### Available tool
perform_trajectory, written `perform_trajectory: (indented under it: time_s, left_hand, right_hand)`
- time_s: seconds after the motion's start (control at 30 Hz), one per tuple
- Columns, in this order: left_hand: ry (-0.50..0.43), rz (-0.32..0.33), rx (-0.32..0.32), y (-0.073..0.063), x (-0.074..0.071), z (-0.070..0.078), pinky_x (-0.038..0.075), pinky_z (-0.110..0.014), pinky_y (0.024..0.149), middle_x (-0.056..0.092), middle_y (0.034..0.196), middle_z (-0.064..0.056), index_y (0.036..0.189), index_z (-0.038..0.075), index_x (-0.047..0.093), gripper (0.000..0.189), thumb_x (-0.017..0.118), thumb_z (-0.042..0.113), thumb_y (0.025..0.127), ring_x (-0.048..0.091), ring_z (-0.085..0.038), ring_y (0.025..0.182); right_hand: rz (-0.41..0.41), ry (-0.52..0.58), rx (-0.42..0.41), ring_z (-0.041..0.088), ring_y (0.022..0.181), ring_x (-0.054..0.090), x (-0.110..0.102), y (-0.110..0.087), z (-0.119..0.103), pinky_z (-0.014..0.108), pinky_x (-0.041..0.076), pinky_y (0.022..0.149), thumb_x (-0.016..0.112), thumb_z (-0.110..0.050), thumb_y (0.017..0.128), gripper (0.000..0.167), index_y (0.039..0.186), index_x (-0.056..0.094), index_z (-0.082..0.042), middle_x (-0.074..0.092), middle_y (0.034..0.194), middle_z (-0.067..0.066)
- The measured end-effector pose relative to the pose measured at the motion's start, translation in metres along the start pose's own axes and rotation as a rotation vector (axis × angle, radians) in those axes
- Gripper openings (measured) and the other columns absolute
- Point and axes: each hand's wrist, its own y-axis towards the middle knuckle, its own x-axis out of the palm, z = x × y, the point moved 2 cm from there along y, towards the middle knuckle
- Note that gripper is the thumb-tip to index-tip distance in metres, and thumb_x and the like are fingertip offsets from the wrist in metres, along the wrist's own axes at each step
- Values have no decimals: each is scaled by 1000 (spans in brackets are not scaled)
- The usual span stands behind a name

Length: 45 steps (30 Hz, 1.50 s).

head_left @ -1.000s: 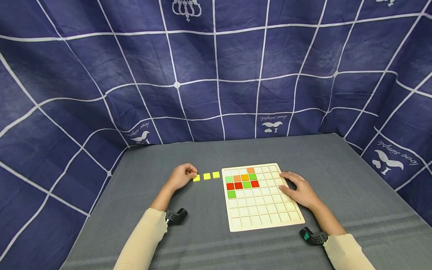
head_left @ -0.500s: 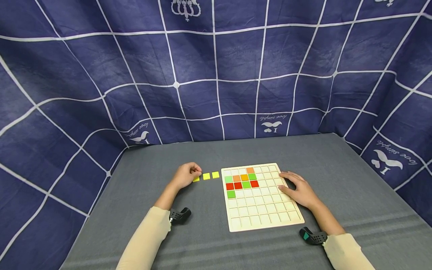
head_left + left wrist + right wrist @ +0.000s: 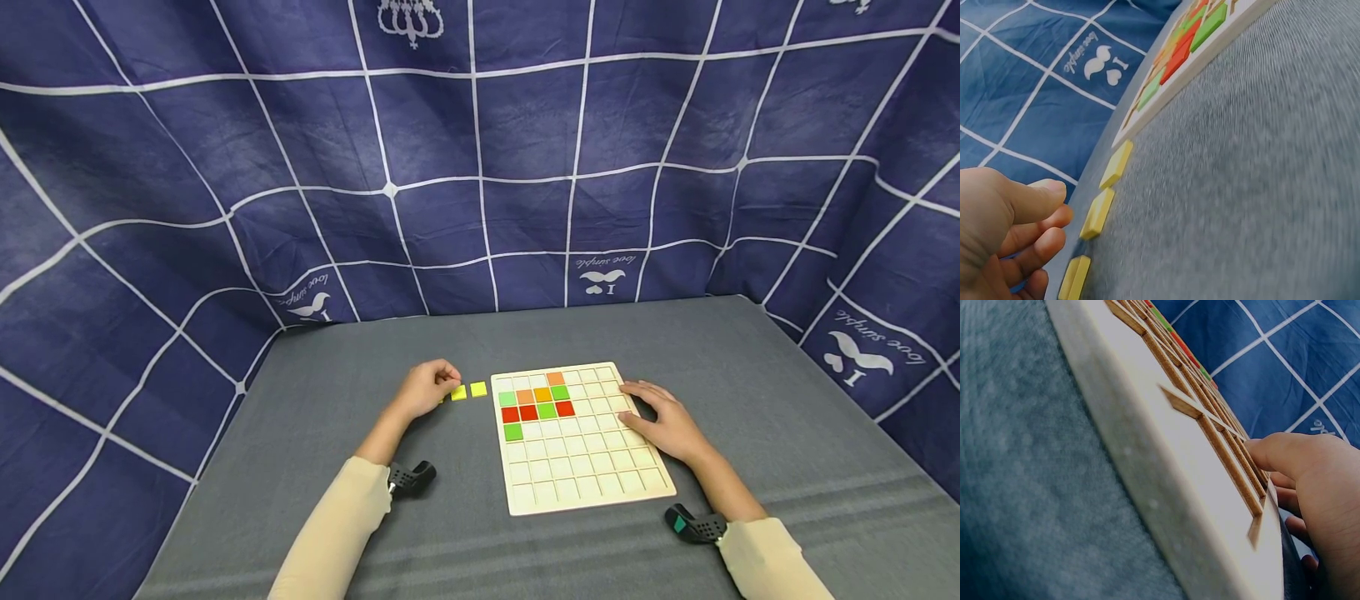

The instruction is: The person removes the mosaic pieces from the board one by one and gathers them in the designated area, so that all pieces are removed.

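Observation:
My left hand (image 3: 424, 390) hovers by a row of three yellow square tiles left of the board. In the left wrist view, thumb and fingers are loosely bent, with no tile seen between them. The near tile (image 3: 1075, 278), the middle tile (image 3: 1097, 214) and the far tile (image 3: 1116, 164) lie apart on the cloth; the head view shows the leftmost mostly covered by the hand. A light wooden grid board (image 3: 585, 469) bears red, green, orange and amber tiles in its upper-left cells. My right hand (image 3: 666, 423) rests at its right edge, thumb on the rim.
Grey cloth (image 3: 420, 533) covers the table around the board. A dark blue curtain (image 3: 525, 208) with white lines hangs behind and along the sides. Each wrist wears a black strapped device, one of them the left wrist device (image 3: 412, 478).
My left hand has shifted rightward along the yellow row, from the leftmost tile toward the middle one. The tiles, the board and my right hand have stayed in place.

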Motion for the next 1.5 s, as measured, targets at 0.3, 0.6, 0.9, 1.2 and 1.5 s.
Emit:
perform_trajectory:
  time_s: [0.3, 0.6, 0.9, 1.2, 1.5]
  left_hand:
    - [-37, -2, 25, 6, 11, 10, 44, -28, 60, 60, 75, 1, 89, 6, 67, 4, 69, 9, 91, 52, -12, 65]
    - [-50, -45, 69, 11, 27, 23, 44, -27, 60, 60, 76, 0, 91, 6, 67, 7, 65, 12, 94, 52, -12, 64]
    - [-65, -57, 110, 14, 35, 32, 44, -26, 61, 61, 78, -1, 91, 6, 68, 7, 64, 11, 94, 52, -12, 65]
    - [-81, -87, 126, 19, 46, 43, 45, -27, 64, 62, 80, -1, 92, 5, 68, 7, 62, 9, 92, 53, -12, 69]
    - [-116, -143, 116, 24, 55, 53, 45, -27, 64, 63, 82, -2, 95, 5, 68, 9, 60, 10, 94, 53, -12, 70]
  right_hand:
    - [-4, -7, 1, 45, 136, 31, 0, 0, -2, 65, 25, 103, 67, -34, 93, 54, 137, 55, -4, 46, 142, 24]
    - [2, -6, 5, 45, 136, 32, 0, 0, -2, 65, 25, 103, 68, -34, 92, 54, 136, 55, -4, 46, 142, 24]
    - [-3, -9, 9, 45, 136, 31, -1, 1, -1, 65, 25, 103, 67, -34, 92, 55, 137, 55, -4, 45, 142, 25]
    - [2, -11, 0, 46, 135, 32, 1, 2, 2, 65, 25, 103, 68, -35, 92, 55, 136, 55, -4, 45, 142, 25]
    - [-7, -10, 10, 45, 136, 31, 1, 2, 2, 65, 25, 103, 68, -36, 92, 56, 136, 55, -5, 45, 143, 24]
